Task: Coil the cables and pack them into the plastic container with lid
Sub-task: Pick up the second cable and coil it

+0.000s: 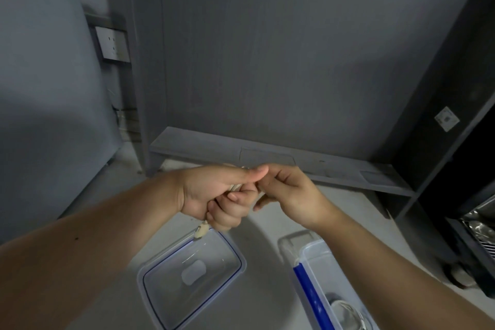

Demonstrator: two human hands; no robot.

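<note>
My left hand [214, 196] grips a bunched beige cable [235, 187] in its fist, held up over the table. The cable's plug end [200, 232] hangs below that fist. My right hand [289, 190] meets the left at the thumb tip and pinches the same cable, most of which is hidden by the fingers. Below lie the clear lid with a blue seal [166, 292] at centre and the clear plastic container [316, 254] with a blue strip at lower right. A coiled cable [345, 311] shows inside the container.
A white round table [267, 236] carries the lid and container. Behind it run a low grey shelf [203, 147] and a grey wall. A dark cabinet [450, 115] stands at the right, a wall socket [112, 43] at the upper left.
</note>
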